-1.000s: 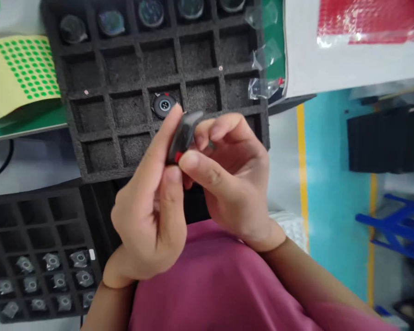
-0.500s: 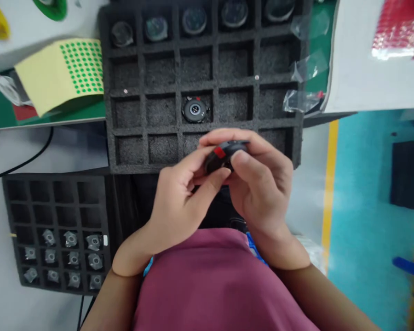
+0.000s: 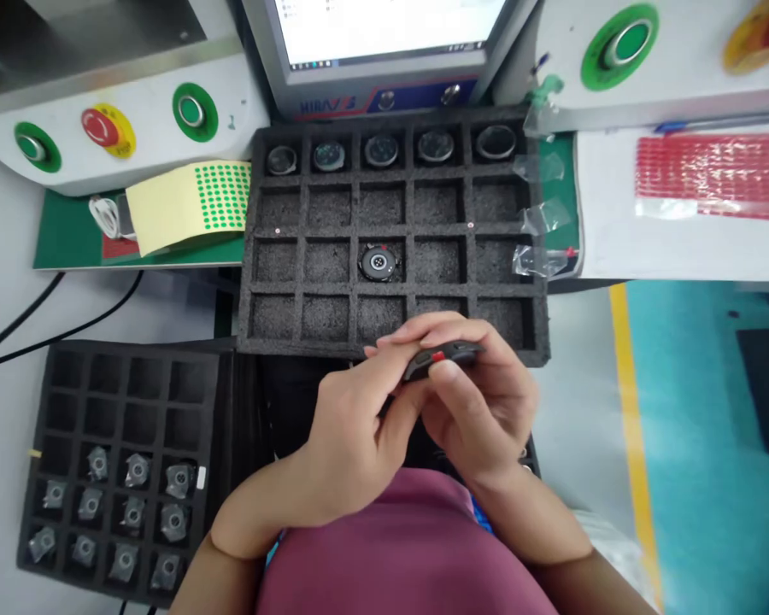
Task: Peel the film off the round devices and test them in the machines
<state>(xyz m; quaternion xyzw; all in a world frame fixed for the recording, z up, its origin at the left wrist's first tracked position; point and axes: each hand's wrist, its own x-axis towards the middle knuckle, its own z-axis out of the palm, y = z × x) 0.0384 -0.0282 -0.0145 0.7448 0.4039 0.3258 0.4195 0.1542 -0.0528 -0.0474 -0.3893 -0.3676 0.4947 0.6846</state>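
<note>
Both hands hold one dark watch case (image 3: 416, 369) with a red piece on its side, tilted edge-on in front of my body. My left hand (image 3: 359, 427) pinches its left end between thumb and fingers. My right hand (image 3: 487, 401) wraps its right end, the thumb by the red piece. The hands hide much of the case. Just beyond them lies a black foam tray (image 3: 394, 231). Another watch case (image 3: 378, 262) rests back-side up in its third row. Several round watch pieces (image 3: 382, 150) fill the far row.
A second foam tray (image 3: 214, 401) with several bagged parts is at the lower left. Behind are a monitor (image 3: 384, 77), button panels (image 3: 147, 128) and green-dot stickers (image 3: 185, 205). Red strips (image 3: 711, 175) and clear plastic scraps (image 3: 542, 218) lie right.
The view has shifted, now showing the monitor and more of the panels. The held watch case has turned more edge-on, and my right thumb now sits at its red piece.
</note>
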